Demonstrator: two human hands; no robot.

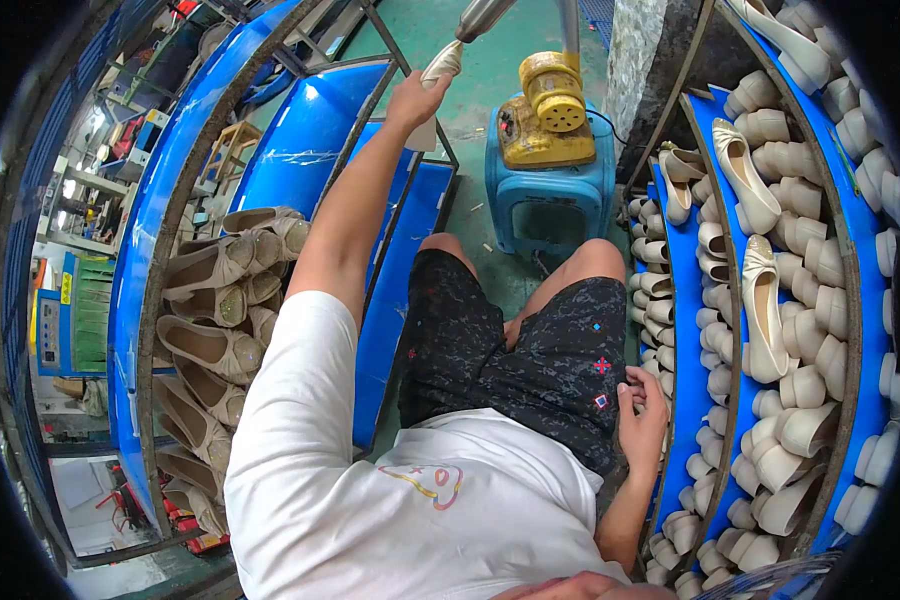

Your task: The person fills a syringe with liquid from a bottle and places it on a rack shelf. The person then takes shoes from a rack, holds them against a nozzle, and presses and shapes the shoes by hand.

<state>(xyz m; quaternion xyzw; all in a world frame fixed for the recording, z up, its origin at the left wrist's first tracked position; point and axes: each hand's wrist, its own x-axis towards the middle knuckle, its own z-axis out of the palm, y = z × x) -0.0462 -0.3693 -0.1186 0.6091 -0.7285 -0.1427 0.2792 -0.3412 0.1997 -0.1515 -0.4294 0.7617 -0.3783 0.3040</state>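
My left hand (pixel 417 102), at the end of an outstretched arm, is closed around a cream shoe (pixel 443 64). The shoe's pleated toe points up at a metal nozzle (pixel 484 16), very close to its tip; whether they touch I cannot tell. Part of the shoe is hidden by my fingers. My right hand (pixel 645 412) hangs beside my right thigh, fingers loosely bent and apart, with nothing visible in it. It is nearest to the right-hand shoe rack.
A yellow blower-like machine (pixel 553 110) stands on a blue plastic stool (pixel 550 200) ahead. To the left, a blue-shelved rack (pixel 315 120) holds several cream flats (pixel 208 350). On the right, blue shelves (pixel 682 260) carry rows of pale shoes (pixel 765 310).
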